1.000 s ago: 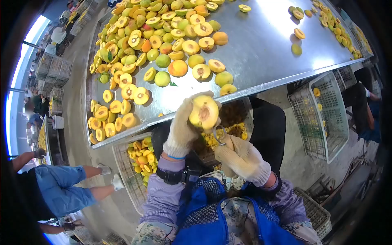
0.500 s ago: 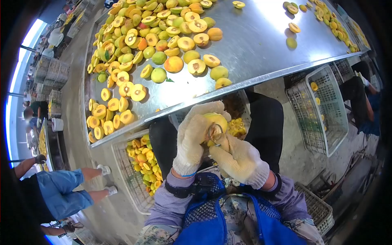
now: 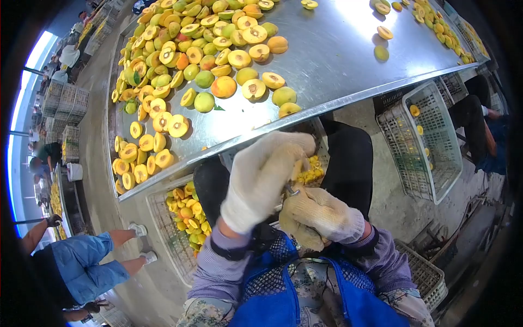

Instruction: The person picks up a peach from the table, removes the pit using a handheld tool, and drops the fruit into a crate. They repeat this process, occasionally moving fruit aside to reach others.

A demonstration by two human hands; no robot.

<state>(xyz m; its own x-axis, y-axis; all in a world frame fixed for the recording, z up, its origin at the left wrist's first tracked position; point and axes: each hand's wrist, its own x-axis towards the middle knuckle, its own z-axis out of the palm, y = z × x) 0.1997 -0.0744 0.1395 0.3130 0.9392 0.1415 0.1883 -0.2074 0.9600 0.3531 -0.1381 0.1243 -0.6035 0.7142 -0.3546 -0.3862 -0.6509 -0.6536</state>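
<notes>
My left hand (image 3: 267, 177), in a pale knit glove, is turned back-up above my lap, its fingers curled downward. Whatever lies inside it is hidden; no peach half shows there. Close beside it, my right hand (image 3: 324, 217), gloved too, is closed around a small metal pitting tool (image 3: 293, 190), of which only a short metal end sticks out by the thumb. Below the hands, yellow fruit pieces (image 3: 311, 170) lie in a container between my knees. Halved peaches (image 3: 253, 89) with brown centres are spread over the metal table (image 3: 327, 82) in front.
A crate of peach pieces (image 3: 188, 215) stands at left below the table edge. On the right is a grey crate (image 3: 422, 144) with a few halves stuck inside. Another crate (image 3: 422, 272) sits by my right elbow. A person in denim shorts (image 3: 87, 261) stands at left; another sits far right.
My left hand has rolled over, palm downward, and the peach half seen in it earlier is out of sight. My right hand with the tool has shifted slightly down, away from the fruit.
</notes>
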